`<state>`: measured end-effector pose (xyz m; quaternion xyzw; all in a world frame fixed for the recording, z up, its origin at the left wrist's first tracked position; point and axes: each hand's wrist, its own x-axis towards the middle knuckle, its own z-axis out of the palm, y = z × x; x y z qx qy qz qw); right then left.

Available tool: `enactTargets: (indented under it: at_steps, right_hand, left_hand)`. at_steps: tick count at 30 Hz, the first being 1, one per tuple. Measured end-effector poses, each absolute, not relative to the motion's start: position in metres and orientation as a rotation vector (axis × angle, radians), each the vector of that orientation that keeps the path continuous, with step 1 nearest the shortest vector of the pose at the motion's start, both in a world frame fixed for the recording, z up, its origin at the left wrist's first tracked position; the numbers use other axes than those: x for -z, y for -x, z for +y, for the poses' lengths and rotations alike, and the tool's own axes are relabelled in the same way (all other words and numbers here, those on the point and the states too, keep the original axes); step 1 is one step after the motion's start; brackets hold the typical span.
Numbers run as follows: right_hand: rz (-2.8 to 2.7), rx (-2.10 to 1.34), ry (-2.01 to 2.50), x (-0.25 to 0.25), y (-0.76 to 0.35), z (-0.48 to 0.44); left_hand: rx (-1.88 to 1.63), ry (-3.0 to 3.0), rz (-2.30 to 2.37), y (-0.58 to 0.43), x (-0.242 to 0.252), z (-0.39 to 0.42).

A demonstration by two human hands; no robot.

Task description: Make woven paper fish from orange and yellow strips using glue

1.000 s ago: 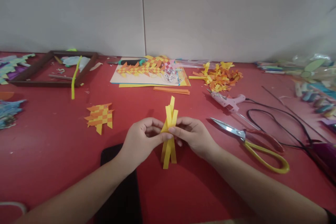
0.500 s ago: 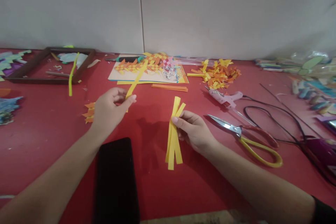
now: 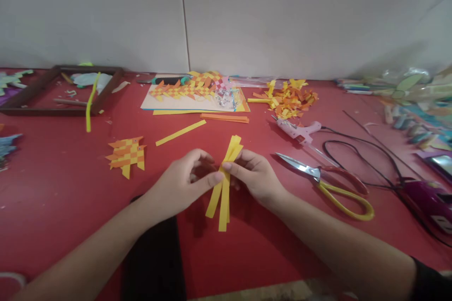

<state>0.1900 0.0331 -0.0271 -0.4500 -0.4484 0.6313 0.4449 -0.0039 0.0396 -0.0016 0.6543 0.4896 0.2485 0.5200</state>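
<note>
Several yellow paper strips [image 3: 223,202] fan out over the red table, pinched between the thumb and fingers of my right hand [image 3: 259,178]. My left hand [image 3: 187,181] has its thumb against the same strips from the left side, its other fingers curled behind. A single yellow paper strip [image 3: 181,132] lies flat on the table beyond my left hand. To the left of that hand rests a woven orange and yellow paper fish [image 3: 127,154]. A black phone [image 3: 155,258] lies partly under my left forearm.
Scissors [image 3: 318,176] lie to the right, near a pink glue gun [image 3: 296,130] with its cable. Behind are orange strips [image 3: 224,118], a heap of paper scraps [image 3: 291,99] and a white board [image 3: 183,102]. A brown frame [image 3: 63,112] stands back left.
My left hand has laid its single yellow strip on the table and come right and nearer, onto the strips in my right hand. The paper fish is now uncovered.
</note>
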Motion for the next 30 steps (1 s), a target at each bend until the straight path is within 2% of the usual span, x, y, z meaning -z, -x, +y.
enactTargets:
  at_steps: [4,11,18,25,30]
  right_hand:
    - [-1.209,-1.506,1.127,0.026,-0.191,0.031]
    - [-1.269,-1.437,1.164,0.028,-0.191,0.033]
    - [-1.058,-1.382,1.104,0.033,-0.194,0.038]
    - [-0.846,-1.568,0.967,0.026,-0.197,0.037]
    - [-0.798,-1.637,0.959,0.025,-0.193,0.036]
  left_hand:
    - [-0.447,-1.380,1.060,0.000,0.007,0.037]
    - [-0.565,-1.386,1.128,-0.003,0.015,0.039]
    - [-0.594,-1.408,1.241,-0.002,0.014,0.037]
    - [-0.608,-1.926,1.288,0.000,0.014,0.027]
    - [-0.832,-2.426,1.334,0.001,0.010,0.027]
